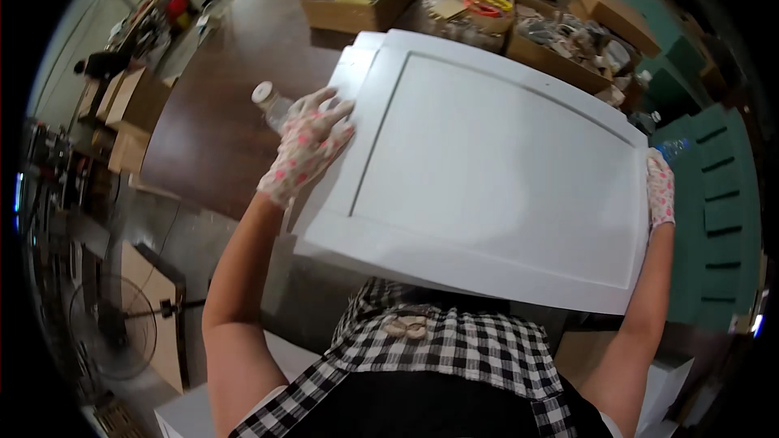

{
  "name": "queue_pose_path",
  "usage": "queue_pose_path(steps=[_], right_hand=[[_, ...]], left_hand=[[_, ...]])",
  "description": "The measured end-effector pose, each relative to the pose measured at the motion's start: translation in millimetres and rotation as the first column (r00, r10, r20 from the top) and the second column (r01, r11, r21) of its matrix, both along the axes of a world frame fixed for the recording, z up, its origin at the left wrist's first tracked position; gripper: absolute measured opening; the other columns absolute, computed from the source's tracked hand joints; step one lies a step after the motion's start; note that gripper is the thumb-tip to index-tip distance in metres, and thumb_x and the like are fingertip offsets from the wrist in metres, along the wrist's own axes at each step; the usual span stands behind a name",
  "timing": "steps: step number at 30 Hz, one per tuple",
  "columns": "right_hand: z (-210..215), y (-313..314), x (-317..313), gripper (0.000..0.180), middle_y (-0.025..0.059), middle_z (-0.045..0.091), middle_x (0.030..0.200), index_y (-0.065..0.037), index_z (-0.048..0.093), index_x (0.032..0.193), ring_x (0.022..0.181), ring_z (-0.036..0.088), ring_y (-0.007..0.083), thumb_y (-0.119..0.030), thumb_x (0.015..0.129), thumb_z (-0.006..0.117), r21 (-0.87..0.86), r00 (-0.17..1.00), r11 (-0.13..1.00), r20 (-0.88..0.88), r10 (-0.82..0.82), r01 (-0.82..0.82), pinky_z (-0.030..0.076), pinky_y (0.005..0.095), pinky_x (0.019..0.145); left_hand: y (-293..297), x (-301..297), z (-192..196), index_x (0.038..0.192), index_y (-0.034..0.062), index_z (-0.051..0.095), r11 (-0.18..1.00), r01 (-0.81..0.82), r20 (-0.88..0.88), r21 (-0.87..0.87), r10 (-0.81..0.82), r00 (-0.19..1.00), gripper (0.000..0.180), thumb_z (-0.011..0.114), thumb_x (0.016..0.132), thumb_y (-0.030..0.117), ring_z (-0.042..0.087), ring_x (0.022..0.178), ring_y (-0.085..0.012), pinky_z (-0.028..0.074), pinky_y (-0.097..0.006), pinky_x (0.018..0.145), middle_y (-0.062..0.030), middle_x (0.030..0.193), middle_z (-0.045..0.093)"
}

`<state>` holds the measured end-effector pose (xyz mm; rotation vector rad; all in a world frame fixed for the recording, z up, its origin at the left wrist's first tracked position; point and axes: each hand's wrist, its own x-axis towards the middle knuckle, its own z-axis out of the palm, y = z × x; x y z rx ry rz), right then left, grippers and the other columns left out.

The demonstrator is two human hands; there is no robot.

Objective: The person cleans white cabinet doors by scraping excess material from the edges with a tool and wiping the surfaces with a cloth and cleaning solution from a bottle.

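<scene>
A white cabinet door [499, 158] with a recessed centre panel lies in front of me, its near edge close to my checked apron. Another white piece [345, 73] shows beneath its left side. My left hand [307, 142], in a pink-dotted white glove, rests at the door's left edge with fingers spread. In a matching glove, my right hand [660, 188] grips the right edge; its fingertips are partly hidden. Just beyond my left hand a clear bottle with a white cap [264, 93] stands on the brown table [215, 113].
A cardboard box [357, 16] with sponges stands at the back, beside yellow and red tape rolls [488, 5]. Another box [560, 53] holds crumpled scraps. Green slotted material [718, 211] lies at right. On the left are a floor fan [114, 324] and cardboard boxes [138, 101].
</scene>
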<state>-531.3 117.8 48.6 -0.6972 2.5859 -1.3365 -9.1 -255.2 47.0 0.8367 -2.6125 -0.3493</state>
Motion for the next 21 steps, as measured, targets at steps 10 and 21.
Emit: queue_pose_path(steps=[10, 21], right_hand=[[42.9, 14.6, -27.7, 0.038, 0.0041, 0.065, 0.112, -0.002, 0.059, 0.127, 0.095, 0.06, 0.0118, -0.018, 0.093, 0.061, -0.258, 0.998, 0.966, 0.053, 0.044, -0.029, 0.049, 0.0219, 0.079], [182.1, 11.7, 25.1, 0.041, 0.0123, 0.05, 0.134, 0.0, 0.047, 0.134, 0.123, 0.049, 0.024, -0.021, 0.1, 0.042, -0.817, 0.866, 0.525, -0.424, -0.266, -0.239, 0.04, 0.033, 0.105]], left_hand=[[-7.9, 1.5, -4.0, 0.127, 0.0021, 0.06, 0.955, 0.064, -0.286, 0.291, 0.023, 0.958, 0.034, 0.06, 0.094, 0.013, 0.048, 0.124, -0.0219, 0.039, -0.032, 0.104, -0.0115, 0.135, 0.052], [-18.4, -13.3, 135.2, 0.117, 0.004, 0.063, 0.889, 0.329, -0.937, 0.319, 0.347, -0.029, 0.027, 0.055, 0.094, 0.014, 0.064, 0.087, -0.014, 0.051, -0.028, 0.076, -0.0046, 0.098, 0.069]])
